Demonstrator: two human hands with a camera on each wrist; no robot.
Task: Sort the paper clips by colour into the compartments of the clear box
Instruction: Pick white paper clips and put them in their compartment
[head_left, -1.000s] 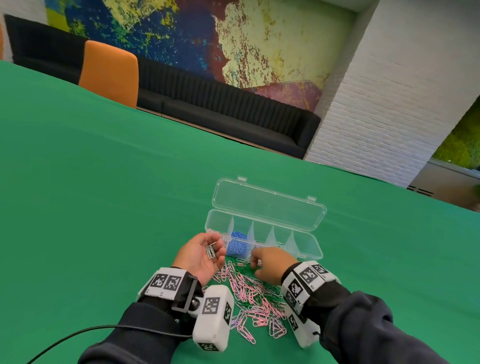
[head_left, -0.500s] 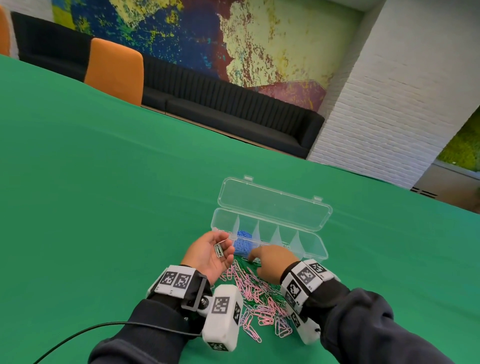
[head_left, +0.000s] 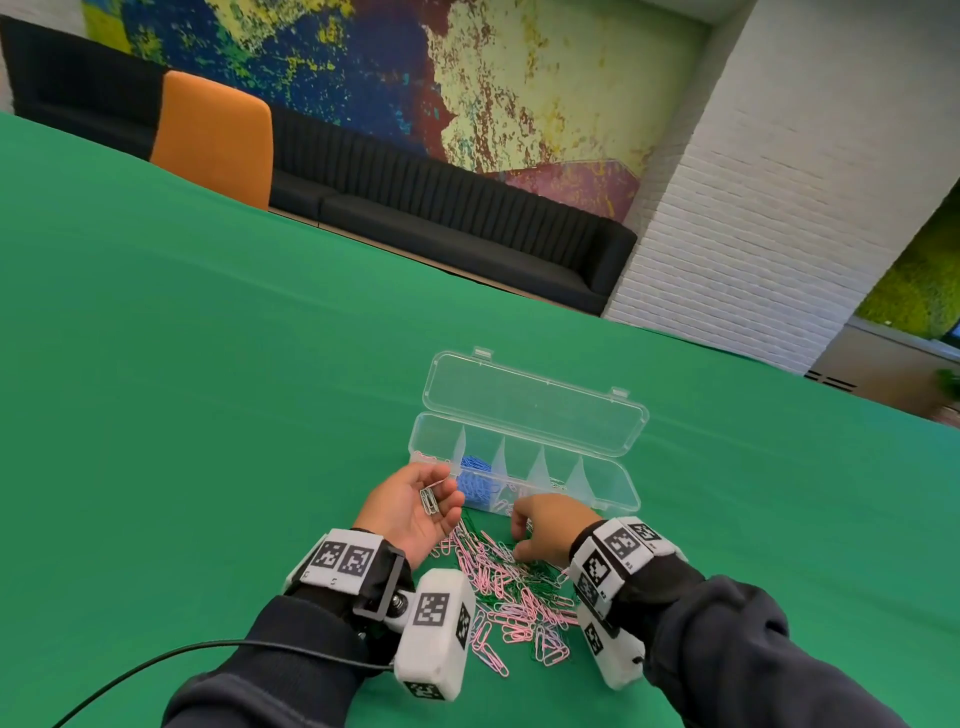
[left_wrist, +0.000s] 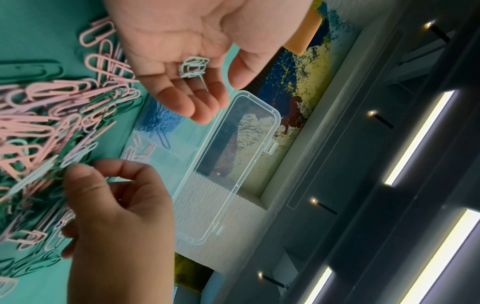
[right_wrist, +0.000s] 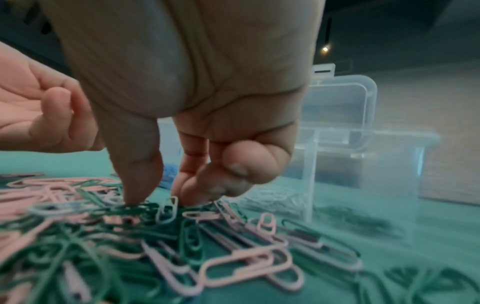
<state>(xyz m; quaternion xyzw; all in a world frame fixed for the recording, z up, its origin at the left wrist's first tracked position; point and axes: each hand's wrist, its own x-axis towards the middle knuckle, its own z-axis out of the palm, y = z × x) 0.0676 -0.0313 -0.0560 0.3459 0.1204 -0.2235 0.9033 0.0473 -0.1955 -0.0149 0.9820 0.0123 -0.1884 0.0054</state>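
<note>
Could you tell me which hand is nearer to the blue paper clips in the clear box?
Left. The left hand hovers beside the blue paper clips; the right hand works the loose pile, farther off.

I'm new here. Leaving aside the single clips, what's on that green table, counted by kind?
Clear box: 1
Hands: 2, left hand, right hand
Wrist cameras: 2, left camera, right camera
Clip pile: 1
Total: 6

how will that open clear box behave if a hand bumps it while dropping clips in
The clear box is thin plastic and mostly empty, with only the blue clips filling one compartment, so it probably slides easily on the green cloth. Its open lid leans back, so a push there may tip it.
</note>
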